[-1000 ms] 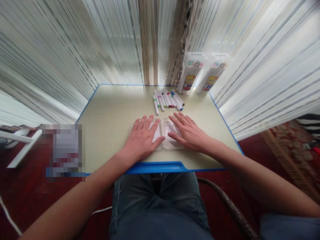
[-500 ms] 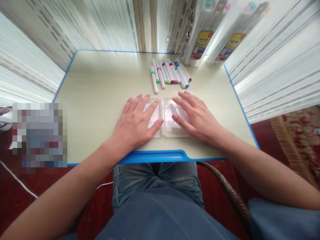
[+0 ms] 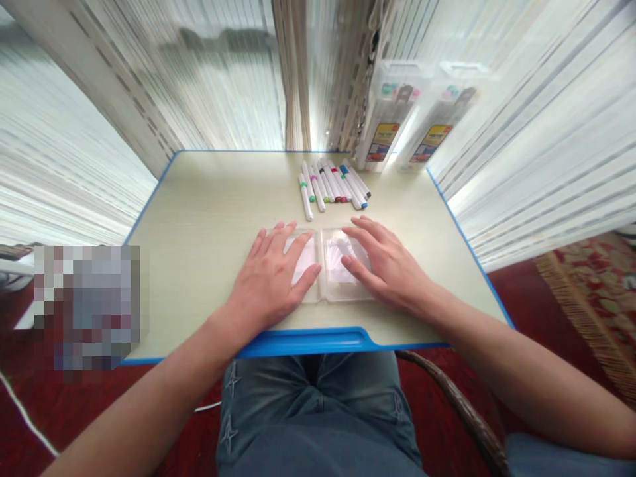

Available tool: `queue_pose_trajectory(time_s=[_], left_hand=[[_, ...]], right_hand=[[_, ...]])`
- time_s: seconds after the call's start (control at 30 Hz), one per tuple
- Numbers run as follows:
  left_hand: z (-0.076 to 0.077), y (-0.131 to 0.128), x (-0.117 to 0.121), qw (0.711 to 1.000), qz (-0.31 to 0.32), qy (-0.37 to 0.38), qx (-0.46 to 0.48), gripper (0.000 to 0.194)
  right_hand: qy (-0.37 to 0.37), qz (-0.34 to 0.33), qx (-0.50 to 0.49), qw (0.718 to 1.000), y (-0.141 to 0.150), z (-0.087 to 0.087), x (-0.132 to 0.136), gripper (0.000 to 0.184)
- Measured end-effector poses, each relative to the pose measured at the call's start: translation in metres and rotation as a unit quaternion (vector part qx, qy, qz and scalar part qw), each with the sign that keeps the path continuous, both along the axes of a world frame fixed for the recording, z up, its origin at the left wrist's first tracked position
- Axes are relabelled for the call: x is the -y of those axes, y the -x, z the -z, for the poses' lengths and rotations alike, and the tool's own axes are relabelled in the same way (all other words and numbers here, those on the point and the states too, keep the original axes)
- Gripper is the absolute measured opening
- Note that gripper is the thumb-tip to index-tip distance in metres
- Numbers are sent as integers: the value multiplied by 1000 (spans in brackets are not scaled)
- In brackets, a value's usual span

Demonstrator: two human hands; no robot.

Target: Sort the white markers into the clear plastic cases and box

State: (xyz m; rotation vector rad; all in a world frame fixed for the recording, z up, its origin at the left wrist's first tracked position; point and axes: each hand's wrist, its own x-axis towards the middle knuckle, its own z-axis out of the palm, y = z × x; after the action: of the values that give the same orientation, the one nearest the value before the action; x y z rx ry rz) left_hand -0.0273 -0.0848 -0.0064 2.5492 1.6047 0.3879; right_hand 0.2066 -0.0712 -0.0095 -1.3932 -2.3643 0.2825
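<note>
A clear plastic case point(image 3: 322, 291) lies opened out flat on the table, its two halves side by side with a hinge line between them. Something white, like paper, shows in each half. My left hand point(image 3: 273, 275) rests over the left half with its fingers spread. Over the right half lies my right hand point(image 3: 390, 265), fingers apart and thumb pointing inward. Neither hand grips anything. Beyond the case sits a row of white markers point(image 3: 330, 185) with coloured bands and ends, lying side by side.
Two tall clear plastic boxes point(image 3: 380, 142) with yellow labels stand at the table's back right corner. The pale table point(image 3: 209, 218) has a blue edge and a blue front groove point(image 3: 308, 340). String curtains point(image 3: 228, 99) hang behind. A blurred-out patch covers the left side.
The view has tilted up, so the table and everything on it appear lower. Both hands keep their places on the case.
</note>
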Motion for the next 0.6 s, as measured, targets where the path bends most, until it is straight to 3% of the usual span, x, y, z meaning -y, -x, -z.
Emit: queue_pose_trajectory(time_s=[0.2,0.4,0.6], left_hand=[[-9,6,-1,996,12,-10,93,49],[-21,14,-8,991,4,-18,129,44],[-44,25,-25,990,3,-18,143,39]], right_hand=[[-41,16,-104,994,-3,0,-4,50],[-58,39,-188,980,-9,-5,-12,35],[-91,82,-232,965,-20,-10,-21,27]])
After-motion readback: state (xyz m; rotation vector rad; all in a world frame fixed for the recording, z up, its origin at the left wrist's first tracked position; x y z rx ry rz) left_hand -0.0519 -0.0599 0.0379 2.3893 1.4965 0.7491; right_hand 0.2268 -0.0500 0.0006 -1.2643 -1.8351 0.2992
